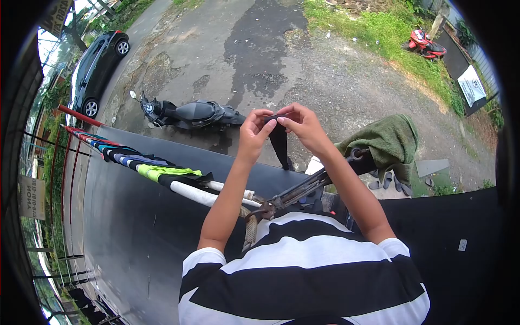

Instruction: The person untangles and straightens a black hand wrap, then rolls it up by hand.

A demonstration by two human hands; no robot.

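Out in front of my chest, a narrow black strip of cloth [279,145] hangs down from between my fingertips. My left hand [254,134] pinches its top edge between thumb and fingers. Close beside it, my right hand [304,129] pinches the same edge, so the two hands almost meet. The lower end of the strip reaches toward the edge of a dark tabletop [162,227]. Below my hands runs a metal arm with a clamp-like joint [267,209].
A white pole [195,194] carrying several coloured cloths [127,157] extends left. A green towel [382,142] drapes over the metal frame at right. Beyond stand a grey motorbike [195,112], a dark car [96,70] and a red motorbike [427,46]. Sandals [387,180] lie at right.
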